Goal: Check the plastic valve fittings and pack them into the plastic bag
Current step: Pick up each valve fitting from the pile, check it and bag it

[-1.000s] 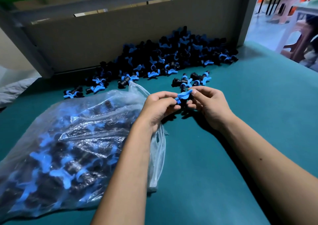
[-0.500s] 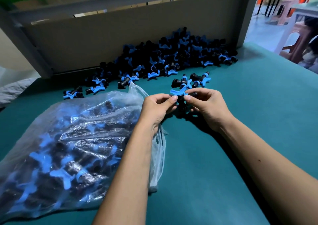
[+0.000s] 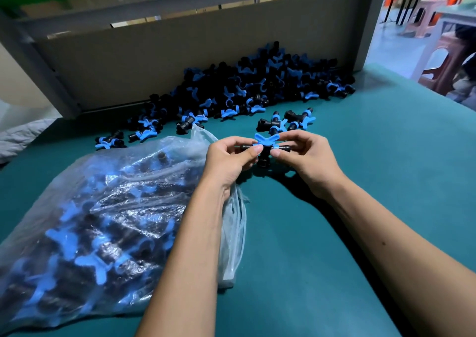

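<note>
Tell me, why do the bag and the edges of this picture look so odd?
Head view: glare streaks the clear plastic bag, hiding its contents; the wide lens bends the grey frame at the edges; both hands cast dark shadows on the green table; the stools outside look washed out.

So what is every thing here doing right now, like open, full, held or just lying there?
Left hand: pinches the valve.
Right hand: pinches the valve's other side.
Valve: held above the table, blue handle on top.
Plastic bag: lying on its side, holding many valves, mouth open toward the hands.
Valve pile: loose, heaped against the back board.
Two valves: lying loose, apart from the pile.
</note>
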The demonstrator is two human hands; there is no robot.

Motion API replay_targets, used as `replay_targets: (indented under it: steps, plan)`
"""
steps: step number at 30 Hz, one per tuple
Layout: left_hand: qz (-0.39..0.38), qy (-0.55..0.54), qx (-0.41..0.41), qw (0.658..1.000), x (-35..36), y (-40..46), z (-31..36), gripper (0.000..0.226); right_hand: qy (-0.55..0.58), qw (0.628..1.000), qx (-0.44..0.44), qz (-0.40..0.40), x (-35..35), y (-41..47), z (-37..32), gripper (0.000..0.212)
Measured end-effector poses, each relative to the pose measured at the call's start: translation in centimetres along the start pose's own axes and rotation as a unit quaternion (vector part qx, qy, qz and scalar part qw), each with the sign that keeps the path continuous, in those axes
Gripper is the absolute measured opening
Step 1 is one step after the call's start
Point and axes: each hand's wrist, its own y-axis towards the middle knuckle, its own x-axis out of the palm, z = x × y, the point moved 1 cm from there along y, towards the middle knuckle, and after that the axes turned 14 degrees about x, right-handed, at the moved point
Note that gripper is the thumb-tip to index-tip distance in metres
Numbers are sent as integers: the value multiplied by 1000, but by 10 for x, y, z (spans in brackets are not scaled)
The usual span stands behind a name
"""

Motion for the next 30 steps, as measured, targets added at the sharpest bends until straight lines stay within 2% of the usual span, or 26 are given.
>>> replay_targets:
  steps: [2, 6, 8, 11, 14, 16, 19, 21, 23, 25, 26, 28, 30]
  plan:
    - [-4, 1, 1, 1000, -2, 0, 1, 11, 23, 1000, -1, 0, -1, 0, 0, 25]
    - [35, -10, -1, 999, -6, 3, 0, 11, 130, 988, 10, 84, -6, 5, 1, 23]
    - [39, -17, -7, 999, -4, 2, 0, 11, 146, 984, 9, 103, -7, 6, 1, 25]
    - [73, -45, -23, 996, 0, 2, 1, 14, 58, 989, -7, 136, -4, 4, 1, 27]
    - [92, -53, -34, 994, 3, 2, 1, 16, -71, 993, -33, 94, 4, 0, 2, 33]
    - [75, -47, -39, 995, 6, 1, 2, 18, -129, 987, -67, 64, 9, -3, 1, 38]
    - [29, -36, -44, 998, 15, -1, 6, 23, -184, 972, -105, 102, 8, -2, 1, 28]
    - [16, -40, -40, 998, 19, -2, 12, 24, -137, 983, -70, 102, 7, 0, 0, 18]
    - [21, -36, -25, 999, 19, -2, 18, 28, -7, 998, -5, 64, 5, 1, 0, 12]
    - [48, 95, 31, 994, 14, 0, 23, 31, 135, 989, 63, 16, -1, 2, -4, 9]
    - [70, 205, 73, 973, 10, 1, 25, 29, 198, 975, 95, -12, -5, 2, -6, 9]
    - [137, 395, 157, 895, 3, -3, 32, 23, 312, 935, 153, -69, -10, 3, -9, 22]
    - [202, 495, 210, 819, 0, -8, 39, 29, 378, 900, 187, -109, -9, 3, -11, 31]
